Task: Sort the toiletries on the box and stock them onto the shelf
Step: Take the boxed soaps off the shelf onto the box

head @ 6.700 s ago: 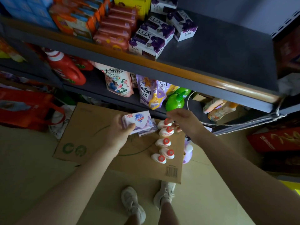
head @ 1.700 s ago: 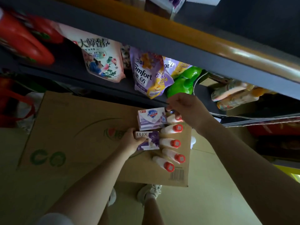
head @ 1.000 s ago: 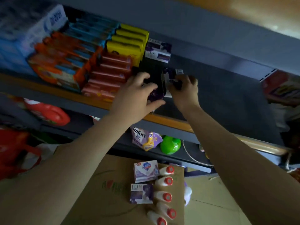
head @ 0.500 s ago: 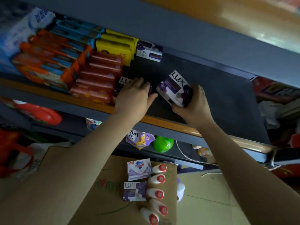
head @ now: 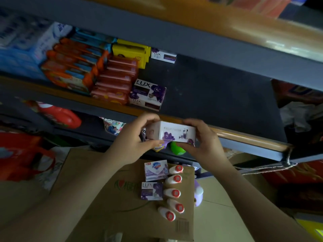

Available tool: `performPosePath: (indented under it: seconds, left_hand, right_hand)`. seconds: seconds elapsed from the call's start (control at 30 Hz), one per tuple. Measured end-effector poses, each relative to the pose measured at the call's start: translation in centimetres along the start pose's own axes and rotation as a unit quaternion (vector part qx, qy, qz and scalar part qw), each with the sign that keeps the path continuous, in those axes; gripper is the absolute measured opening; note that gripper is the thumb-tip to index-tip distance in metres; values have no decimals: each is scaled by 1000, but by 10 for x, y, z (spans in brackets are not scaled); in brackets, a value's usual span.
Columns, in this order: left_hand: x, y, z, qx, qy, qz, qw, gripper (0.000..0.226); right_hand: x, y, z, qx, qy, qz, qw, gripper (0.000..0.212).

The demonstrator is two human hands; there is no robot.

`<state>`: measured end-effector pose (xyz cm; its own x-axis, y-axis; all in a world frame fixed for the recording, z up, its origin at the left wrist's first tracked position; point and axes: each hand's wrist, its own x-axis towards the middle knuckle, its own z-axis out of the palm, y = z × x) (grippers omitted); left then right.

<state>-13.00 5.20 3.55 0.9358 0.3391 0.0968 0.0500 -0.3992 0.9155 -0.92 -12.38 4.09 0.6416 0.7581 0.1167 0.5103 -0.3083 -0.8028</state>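
Observation:
I hold a white and purple soap box (head: 172, 132) in the air just in front of the dark shelf's edge (head: 244, 135). My left hand (head: 134, 138) grips its left end and my right hand (head: 201, 138) grips its right end. A purple LUX box (head: 147, 95) stands on the shelf by the front edge, and another LUX box (head: 163, 55) sits at the back. Below, the cardboard box (head: 108, 198) carries a white Safeguard soap box (head: 155, 170), a small LUX box (head: 151, 191) and a row of several white bottles with red caps (head: 173, 193).
Red soap packs (head: 115, 81), orange packs (head: 73, 67) and yellow boxes (head: 131, 53) fill the shelf's left half; its right half is bare dark board. The lower shelf holds a red detergent bottle (head: 61, 116) and a green bottle (head: 176, 149). A red bag (head: 22, 154) sits at left.
Both hands have pulled back from the shelf to its front edge. One LUX box now stands on the shelf beside the red packs, and both hands now grip a single box between them.

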Motion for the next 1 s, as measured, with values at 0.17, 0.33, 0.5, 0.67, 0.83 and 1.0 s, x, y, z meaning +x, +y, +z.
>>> performPosePath:
  seconds: [0.17, 0.33, 0.5, 0.67, 0.83, 1.0]
  left_hand:
    - [-20, -16, 8, -3, 24, -36, 999, 48]
    - [-39, -33, 23, -288, -8, -165, 943, 35]
    - [-52, -52, 37, -511, -52, -247, 822, 74]
    - [-55, -54, 41, -558, -44, -317, 765, 55]
    - [-54, -36, 32, -407, 39, -376, 832, 23]
    - [-52, -8, 24, -135, 77, -214, 964, 25]
  right_hand:
    - [-11, -12, 9, 72, 14, 1, 997, 42]
    - [-20, -32, 15, 232, 6, 88, 969, 47]
    - [-22, -37, 27, 239, -43, 109, 964, 35]
    - [-19, -37, 29, 280, -41, 188, 941, 14]
    - [-19, -16, 35, 266, -54, 283, 920, 16]
    - [-28, 10, 43, 251, -199, 255, 913, 40]
